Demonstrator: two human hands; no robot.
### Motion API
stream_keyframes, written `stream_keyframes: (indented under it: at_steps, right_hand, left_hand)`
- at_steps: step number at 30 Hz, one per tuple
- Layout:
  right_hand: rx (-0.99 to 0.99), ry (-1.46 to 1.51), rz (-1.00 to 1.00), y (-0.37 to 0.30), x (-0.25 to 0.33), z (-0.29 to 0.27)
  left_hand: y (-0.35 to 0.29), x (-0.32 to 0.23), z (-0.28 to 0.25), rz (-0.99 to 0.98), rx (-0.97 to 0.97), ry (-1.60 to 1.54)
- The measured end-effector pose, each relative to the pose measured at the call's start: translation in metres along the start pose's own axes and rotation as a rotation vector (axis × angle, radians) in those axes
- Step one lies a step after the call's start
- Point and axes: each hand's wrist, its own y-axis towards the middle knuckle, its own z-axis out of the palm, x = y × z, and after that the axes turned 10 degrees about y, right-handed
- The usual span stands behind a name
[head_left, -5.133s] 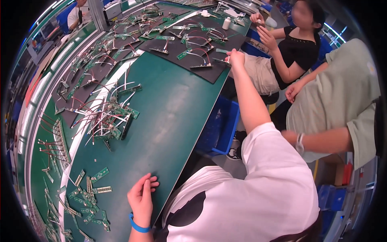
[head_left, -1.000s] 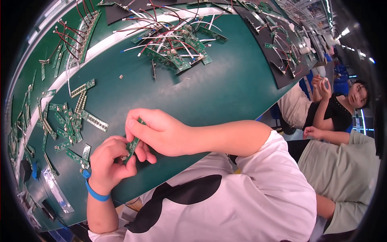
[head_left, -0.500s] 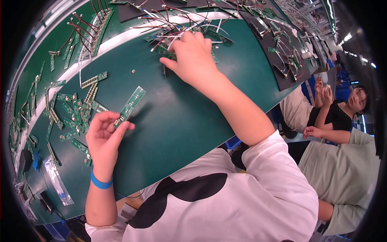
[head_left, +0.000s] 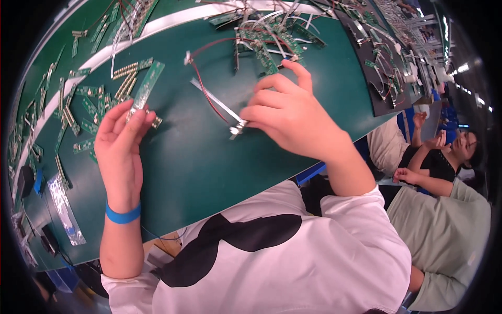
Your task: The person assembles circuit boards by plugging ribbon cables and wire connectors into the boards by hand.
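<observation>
The left hand (head_left: pixel 121 137) grips a narrow green circuit strip (head_left: pixel 146 85); the right hand (head_left: pixel 290 116) pinches a red-and-white wire lead (head_left: pixel 215 102) at its plug end on the worktop (head_left: pixel 209 167); the two are not yet joined.

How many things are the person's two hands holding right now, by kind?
Narrow green circuit board strip, in the left hand: 1
Wire lead with a small connector, red and white, in the right hand: 1
Total: 2
</observation>
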Motion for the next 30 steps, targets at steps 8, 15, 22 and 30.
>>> stream_keyframes:
  at_steps: [8,15,22,30]
  right_hand:
    - [0.212,-0.099,0.078,-0.023,-0.027,-0.020]
    - [0.080,-0.038,0.140,0.003,0.002,0.014]
    - [0.076,0.194,0.344,-0.012,-0.013,0.001]
    - [-0.401,0.578,0.416,-0.016,-0.033,-0.084]
  left_hand:
    - [0.002,0.001,0.001,-0.017,-0.037,-0.004]
    - [0.003,0.005,0.002,-0.016,-0.008,-0.003]
    - [0.002,0.002,0.001,-0.029,-0.013,0.004]
    - [0.000,0.001,-0.002,-0.027,-0.007,0.001]
